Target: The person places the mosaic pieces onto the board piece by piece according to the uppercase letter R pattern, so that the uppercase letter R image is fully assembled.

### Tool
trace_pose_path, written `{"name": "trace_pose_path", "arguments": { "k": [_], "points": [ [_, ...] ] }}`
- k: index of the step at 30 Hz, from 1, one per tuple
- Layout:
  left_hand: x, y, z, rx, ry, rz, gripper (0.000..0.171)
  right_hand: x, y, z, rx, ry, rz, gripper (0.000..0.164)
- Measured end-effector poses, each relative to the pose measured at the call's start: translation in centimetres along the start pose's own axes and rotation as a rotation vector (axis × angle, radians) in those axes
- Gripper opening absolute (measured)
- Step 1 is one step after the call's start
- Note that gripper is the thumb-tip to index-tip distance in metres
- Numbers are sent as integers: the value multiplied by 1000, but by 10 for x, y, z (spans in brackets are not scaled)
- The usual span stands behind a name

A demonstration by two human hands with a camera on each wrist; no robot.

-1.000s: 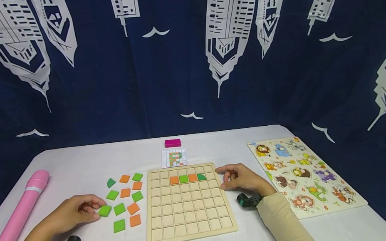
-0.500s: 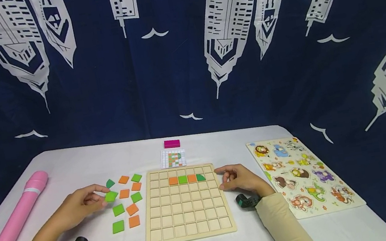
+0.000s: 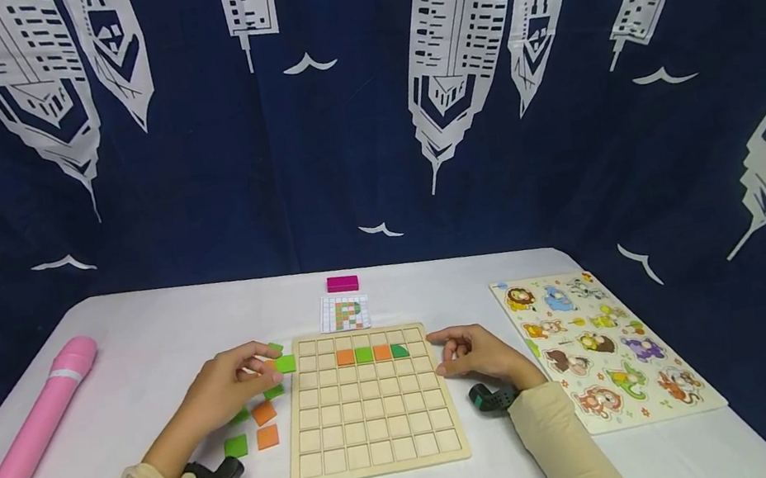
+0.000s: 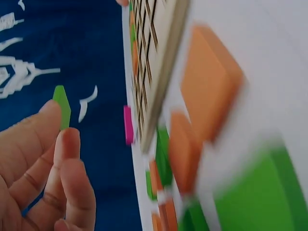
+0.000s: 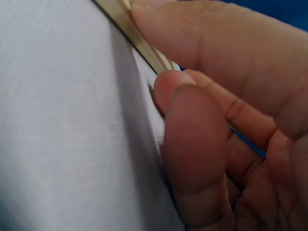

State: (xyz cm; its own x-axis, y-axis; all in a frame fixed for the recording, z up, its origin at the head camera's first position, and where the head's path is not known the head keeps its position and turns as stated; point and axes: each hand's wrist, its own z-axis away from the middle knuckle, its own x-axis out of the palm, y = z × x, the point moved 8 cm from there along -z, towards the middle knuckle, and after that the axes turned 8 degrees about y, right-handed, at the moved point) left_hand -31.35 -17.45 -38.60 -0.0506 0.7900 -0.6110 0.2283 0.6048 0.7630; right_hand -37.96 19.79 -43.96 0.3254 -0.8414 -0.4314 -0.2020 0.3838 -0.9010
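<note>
Green square tile [image 3: 286,364] could have slipped from the left hand's [image 3: 220,388] edge-only pinch; the right hand's [image 3: 478,351] fingers were parted.

Left of the wooden grid board [image 3: 376,431], the left hand [image 3: 226,387] partly hides an orange tile [image 3: 270,365] and a green tile [image 3: 241,416]. Just beyond the board, the pattern card [image 3: 345,313] has squares too small to count. In the left wrist view, the nearest green tile [image 4: 260,195] is blurred and cut off; in the right wrist view, the right hand [image 3: 480,353] hides part of the board.
</note>
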Motion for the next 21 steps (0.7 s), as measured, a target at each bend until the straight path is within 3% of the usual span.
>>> {"name": "trace_pose_path", "arguments": {
  "k": [9, 21],
  "points": [
    [35, 22, -17, -26, -11, 45, 33, -1, 0, 0, -11, 9, -4, 61],
    [64, 26, -32, -60, -18, 97, 34, -1, -1, 0, -14, 7, 16, 60]
  ]
}}
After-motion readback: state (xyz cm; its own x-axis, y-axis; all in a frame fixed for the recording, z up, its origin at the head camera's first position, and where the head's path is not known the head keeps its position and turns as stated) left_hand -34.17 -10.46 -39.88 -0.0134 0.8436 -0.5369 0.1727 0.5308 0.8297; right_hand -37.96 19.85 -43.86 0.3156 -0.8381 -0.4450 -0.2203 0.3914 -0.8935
